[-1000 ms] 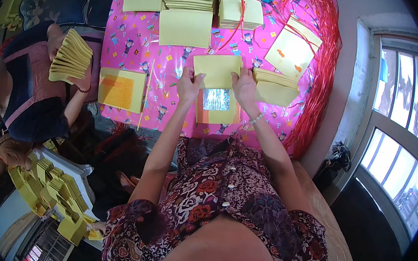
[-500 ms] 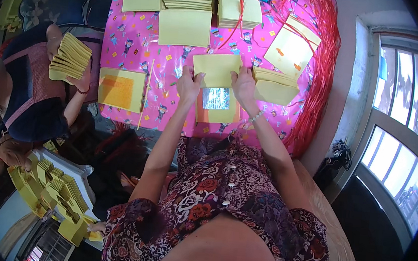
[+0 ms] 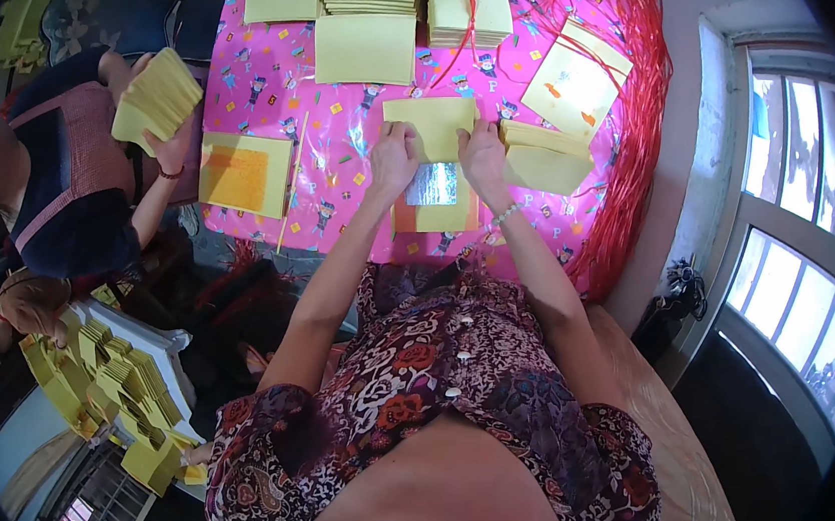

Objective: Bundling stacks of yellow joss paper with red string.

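Note:
A yellow paper sheet [image 3: 428,126] is held by its lower left and right sides between my two hands, over the pink patterned tablecloth [image 3: 344,193]. My left hand [image 3: 395,160] is closed with its fingers curled at the paper's left edge. At the right edge, my right hand [image 3: 483,158] pinches the paper. Just beneath and nearer to me lies another sheet with a shiny silver foil square [image 3: 433,185] and an orange band. A stack of yellow paper [image 3: 547,168] rests beside my right hand.
Farther back are several yellow paper stacks [image 3: 365,50] and a bundle [image 3: 467,4] tied with red string. Red strands [image 3: 636,161] hang along the table's right side. An orange-printed sheet [image 3: 245,176] and a thin stick [image 3: 293,183] lie left. A co-worker there holds fanned yellow papers [image 3: 158,100].
My left hand has shifted right and its fingers have curled in more at the sheet's edge. The co-worker has turned and raised their paper bundle.

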